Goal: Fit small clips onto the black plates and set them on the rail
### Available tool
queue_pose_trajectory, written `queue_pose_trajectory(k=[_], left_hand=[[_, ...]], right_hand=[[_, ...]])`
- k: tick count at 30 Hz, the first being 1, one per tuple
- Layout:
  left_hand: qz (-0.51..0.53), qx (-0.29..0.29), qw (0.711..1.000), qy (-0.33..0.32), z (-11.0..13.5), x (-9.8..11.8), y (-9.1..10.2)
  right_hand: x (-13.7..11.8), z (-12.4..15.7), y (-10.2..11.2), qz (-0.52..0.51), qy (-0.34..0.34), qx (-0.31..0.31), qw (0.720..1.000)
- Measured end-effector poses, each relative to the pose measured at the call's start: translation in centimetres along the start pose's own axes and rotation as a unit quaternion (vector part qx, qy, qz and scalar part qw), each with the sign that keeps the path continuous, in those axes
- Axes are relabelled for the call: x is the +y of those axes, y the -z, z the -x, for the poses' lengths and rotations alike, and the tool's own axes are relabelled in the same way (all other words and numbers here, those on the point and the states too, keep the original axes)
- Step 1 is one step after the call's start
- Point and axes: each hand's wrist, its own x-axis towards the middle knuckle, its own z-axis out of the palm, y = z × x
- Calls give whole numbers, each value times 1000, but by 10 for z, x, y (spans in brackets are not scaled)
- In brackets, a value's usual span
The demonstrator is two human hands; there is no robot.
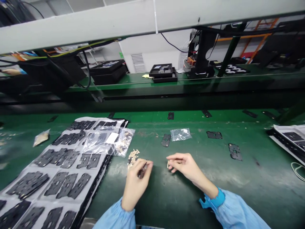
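My left hand (pixel 137 180) is closed, its thumb and fingers curled round a small dark piece (pixel 142 171) whose kind I cannot make out. Between the thumb and fingers of my right hand (pixel 184 167) is a small beige strip (pixel 168 164). Both hands are over the green tabletop, a short gap apart. A loose pile of similar beige strips (pixel 132 156) lies just beyond my left hand. Past the gap between the hands lies a thin black plate with cutouts (pixel 166 140), beside a clear plastic bag (pixel 181 134).
On the left, a white-lined tray (pixel 101 163) holds rows of black plates, with a clear bag of beige pieces (pixel 122 143) across it. Two more black plates (pixel 214 135) (pixel 235 151) lie right of centre. Another tray (pixel 286 144) sits at the right edge. A long beam (pixel 114 24) crosses overhead.
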Motion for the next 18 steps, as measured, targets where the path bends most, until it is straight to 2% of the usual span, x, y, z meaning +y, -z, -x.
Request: queue_pose_trajectory(k=[3, 5, 12, 15, 18], left_hand=[[66, -63, 996, 1, -8, 24, -16], [88, -80, 993, 3, -14, 33, -24], [110, -113, 987, 5, -29, 44, -33], [114, -110, 987, -5, -38, 48, -38], [126, -99, 987, -27, -46, 51, -47]], right_hand=[[-5, 3, -1, 14, -5, 10, 1000], [-9, 4, 0, 23, 0, 17, 1000], [-18, 8, 12, 66, 16, 22, 997], [-21, 10, 18, 144, 66, 41, 987], [-22, 13, 26, 248, 139, 55, 957]])
